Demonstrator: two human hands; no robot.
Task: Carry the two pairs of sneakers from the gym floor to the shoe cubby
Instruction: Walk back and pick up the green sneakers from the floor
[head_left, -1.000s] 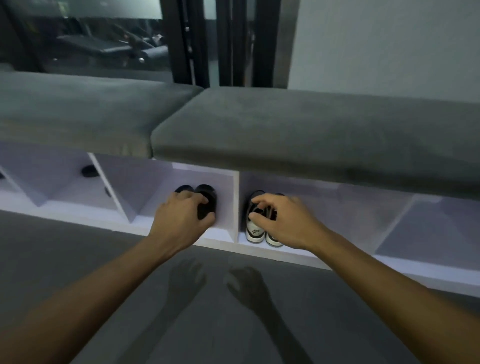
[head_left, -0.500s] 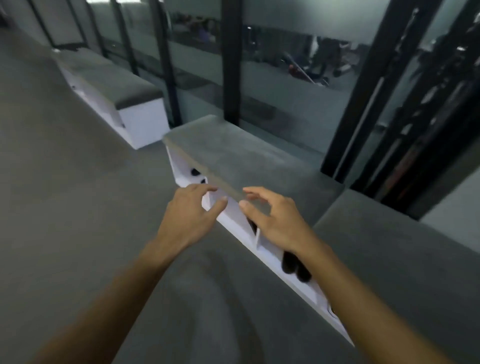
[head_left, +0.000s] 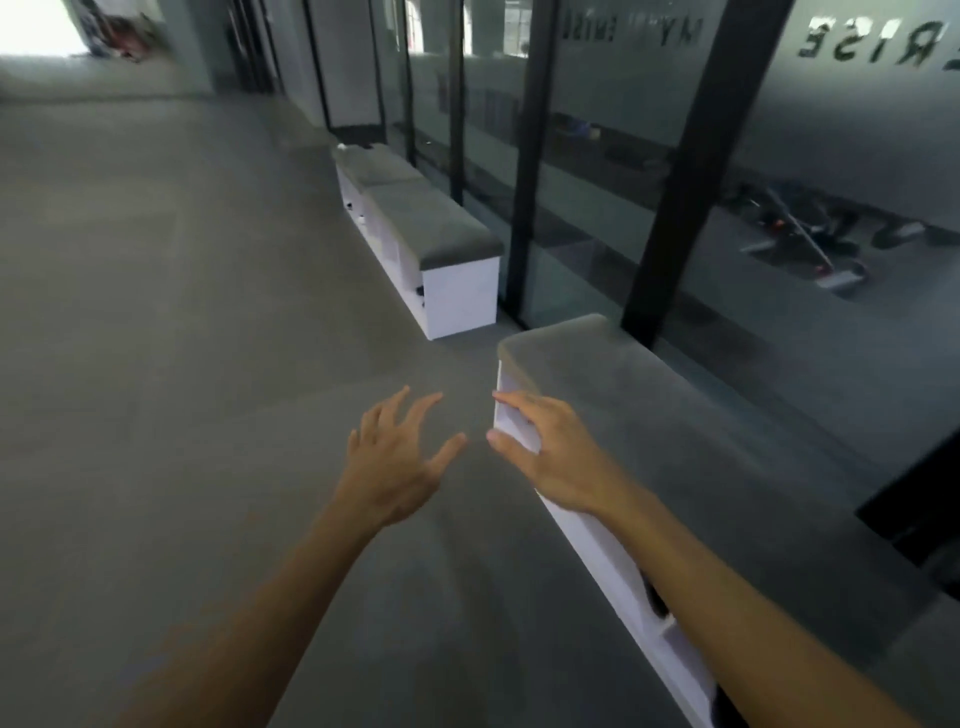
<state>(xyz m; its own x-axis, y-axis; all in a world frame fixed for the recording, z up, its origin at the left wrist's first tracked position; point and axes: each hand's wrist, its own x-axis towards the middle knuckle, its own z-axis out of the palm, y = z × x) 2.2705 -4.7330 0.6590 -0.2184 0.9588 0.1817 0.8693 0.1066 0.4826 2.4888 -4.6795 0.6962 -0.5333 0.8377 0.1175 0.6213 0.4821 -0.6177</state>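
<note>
My left hand (head_left: 397, 460) hovers over the grey floor with fingers spread, holding nothing. My right hand (head_left: 550, 454) is also open and empty, in front of the near end of the white shoe cubby bench (head_left: 618, 566) with its grey cushion top (head_left: 675, 441). A dark shoe (head_left: 655, 597) shows just inside one cubby, partly behind my right forearm. The other sneakers are hidden from this angle.
A second white cubby bench (head_left: 457, 296) with grey cushions stands farther along the glass wall (head_left: 597, 171). Black frame posts (head_left: 675, 171) rise behind the benches. Grey carpeted floor (head_left: 182, 338) stretches out to the left.
Both hands let go of the shoes placed in the cubbies and pulled back, open. My view swung left along the benches and down the hallway.
</note>
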